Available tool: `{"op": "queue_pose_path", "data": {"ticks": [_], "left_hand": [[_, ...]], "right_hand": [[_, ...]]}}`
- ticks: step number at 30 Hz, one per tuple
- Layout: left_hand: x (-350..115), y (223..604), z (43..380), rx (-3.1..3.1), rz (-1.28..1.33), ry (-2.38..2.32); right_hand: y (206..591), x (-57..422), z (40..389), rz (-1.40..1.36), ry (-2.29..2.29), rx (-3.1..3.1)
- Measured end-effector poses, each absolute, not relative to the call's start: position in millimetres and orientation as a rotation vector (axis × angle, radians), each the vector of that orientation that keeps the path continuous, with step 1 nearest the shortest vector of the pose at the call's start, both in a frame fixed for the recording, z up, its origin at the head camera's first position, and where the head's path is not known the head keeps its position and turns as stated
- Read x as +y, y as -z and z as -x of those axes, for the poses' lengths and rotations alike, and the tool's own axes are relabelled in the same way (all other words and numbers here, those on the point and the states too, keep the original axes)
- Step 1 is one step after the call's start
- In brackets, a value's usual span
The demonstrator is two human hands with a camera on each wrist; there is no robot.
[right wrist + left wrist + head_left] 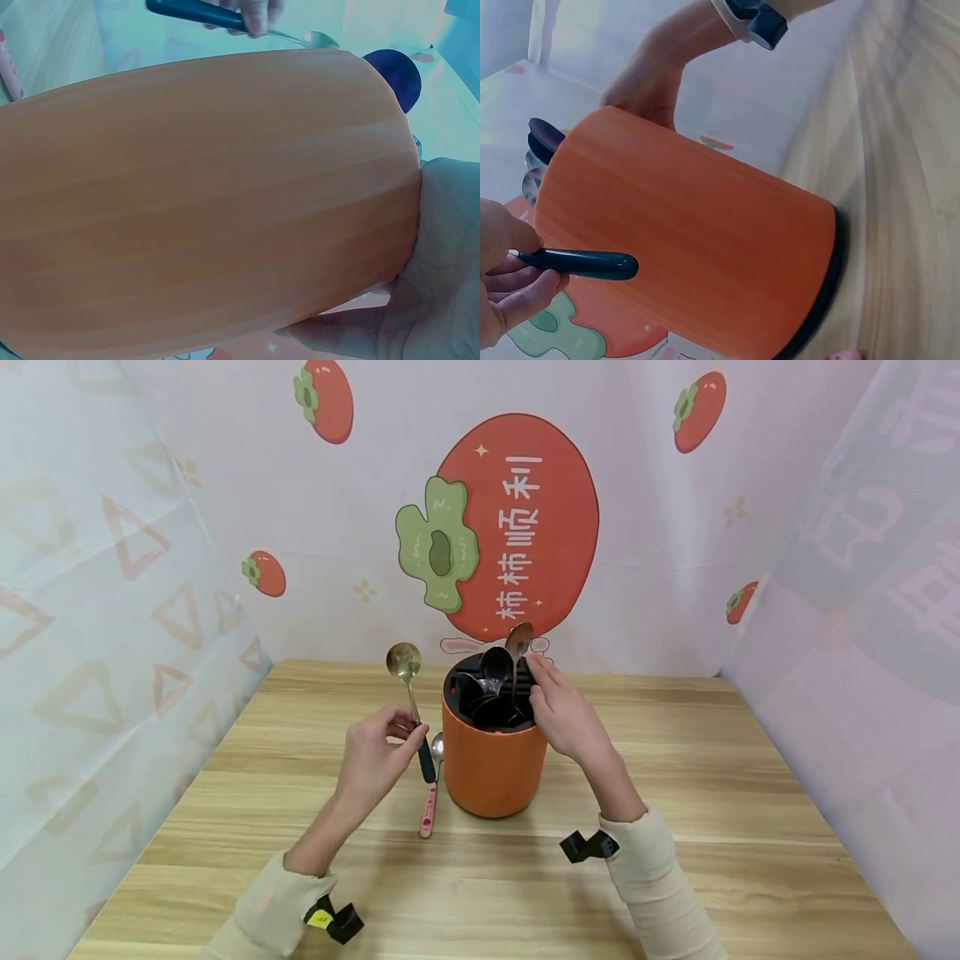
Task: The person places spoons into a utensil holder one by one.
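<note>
My left hand [378,752] pinches a small ladle [405,662] with a round metal bowl and dark green handle between thumb and fingers. It is held bowl up, just left of an orange utensil holder [491,772]. My right hand [566,714] grips the holder's right rim, thumb over the edge and fingers along the far outside. Its fingertips come close to an upright metal spoon [519,639] in the holder. A black ladle [496,666] also stands in there. In the right wrist view the holder's wall hides part of the right fingers.
A pink-handled spoon [428,814] lies on the wooden table [675,760], just left of the holder. Printed cloth [637,568] hangs behind and along both sides of the table.
</note>
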State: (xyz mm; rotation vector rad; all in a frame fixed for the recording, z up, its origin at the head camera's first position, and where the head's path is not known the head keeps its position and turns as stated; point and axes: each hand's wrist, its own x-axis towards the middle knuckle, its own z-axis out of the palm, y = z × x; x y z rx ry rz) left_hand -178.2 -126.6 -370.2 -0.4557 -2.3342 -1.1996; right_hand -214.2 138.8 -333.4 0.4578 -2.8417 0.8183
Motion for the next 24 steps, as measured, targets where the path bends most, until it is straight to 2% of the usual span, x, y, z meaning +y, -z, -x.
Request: {"op": "queue_pose_path", "data": {"ticks": [24], "left_hand": [[-106.0,309.0,183.9,-2.159,0.562,1.174]], "right_hand": [[333.2,139.9,215.2,-0.459,-0.819,-2.843]]}}
